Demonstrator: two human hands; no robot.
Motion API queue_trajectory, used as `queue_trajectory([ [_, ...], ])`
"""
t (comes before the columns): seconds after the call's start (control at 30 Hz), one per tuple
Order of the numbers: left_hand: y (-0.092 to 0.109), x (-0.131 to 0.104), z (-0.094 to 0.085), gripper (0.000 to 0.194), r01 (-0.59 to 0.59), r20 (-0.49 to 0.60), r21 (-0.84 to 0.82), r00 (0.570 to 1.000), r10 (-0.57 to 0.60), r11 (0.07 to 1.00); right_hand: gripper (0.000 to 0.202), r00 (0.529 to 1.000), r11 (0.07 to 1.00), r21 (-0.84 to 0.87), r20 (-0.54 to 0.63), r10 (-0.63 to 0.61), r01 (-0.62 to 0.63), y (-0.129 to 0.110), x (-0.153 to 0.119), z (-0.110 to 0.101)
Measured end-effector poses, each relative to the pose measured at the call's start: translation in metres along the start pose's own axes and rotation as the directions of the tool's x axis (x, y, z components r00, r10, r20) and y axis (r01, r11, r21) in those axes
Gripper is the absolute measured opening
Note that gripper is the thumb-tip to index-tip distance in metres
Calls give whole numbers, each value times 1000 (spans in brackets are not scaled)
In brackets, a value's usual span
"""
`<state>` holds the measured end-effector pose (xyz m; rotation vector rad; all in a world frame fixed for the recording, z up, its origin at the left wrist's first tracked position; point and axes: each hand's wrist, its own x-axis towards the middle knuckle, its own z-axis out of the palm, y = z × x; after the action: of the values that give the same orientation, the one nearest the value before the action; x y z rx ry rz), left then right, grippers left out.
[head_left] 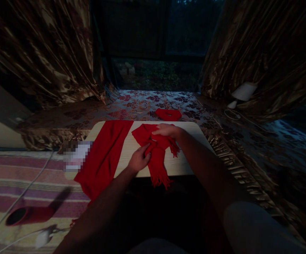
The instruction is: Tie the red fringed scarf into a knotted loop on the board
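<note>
A red fringed scarf (pixel 156 160) lies bunched on a small light-wood table (pixel 131 151), its fringe hanging over the near edge. My left hand (pixel 139 159) pinches a fold near its middle. My right hand (pixel 167 129) grips the scarf's upper part, fingers closed over the cloth. A small pale spot, perhaps a label, shows between my hands. To the left, a long strip of red cloth (pixel 107 148) drapes across the table and over its near edge; whether it joins the scarf cannot be made out.
A folded red cloth (pixel 168 114) rests on the patterned window-seat cover (pixel 131 102) behind the table. On the striped bedding at left lie a red cylinder (pixel 28 215), a white plug (pixel 43 239) and cables. A small white lamp (pixel 244 91) stands at right, near heavy curtains.
</note>
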<state>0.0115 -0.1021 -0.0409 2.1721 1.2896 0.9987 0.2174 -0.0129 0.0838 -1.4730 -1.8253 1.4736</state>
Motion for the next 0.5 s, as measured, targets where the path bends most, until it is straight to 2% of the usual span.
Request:
queue_trajectory([
  [0.07, -3, 0, 2, 53, -46, -3, 13, 999, 46, 999, 14, 1000, 998, 50, -13, -21, 21, -22, 18, 2],
  [0.2, -7, 0, 3, 56, -64, 9, 65, 998, 63, 996, 16, 969, 946, 262, -201, -142, 193, -68, 56, 16],
  [0.3, -6, 0, 3, 58, -51, 33, 88, 998, 48, 995, 34, 970, 918, 329, -172, -174, 223, -86, 68, 34],
  [0.37, -5, 0, 2, 58, -50, 45, 92, 998, 45, 995, 37, 986, 964, 226, -126, -112, 139, -84, 67, 45],
  [0.43, -3, 0, 1, 57, -49, 47, 84, 998, 46, 995, 25, 994, 997, 18, -86, -68, 70, -73, 61, 56],
  [0.5, -2, 1, 1, 56, -50, 42, 62, 998, 47, 997, 11, 995, 969, -238, -63, -82, 65, -55, 51, 63],
])
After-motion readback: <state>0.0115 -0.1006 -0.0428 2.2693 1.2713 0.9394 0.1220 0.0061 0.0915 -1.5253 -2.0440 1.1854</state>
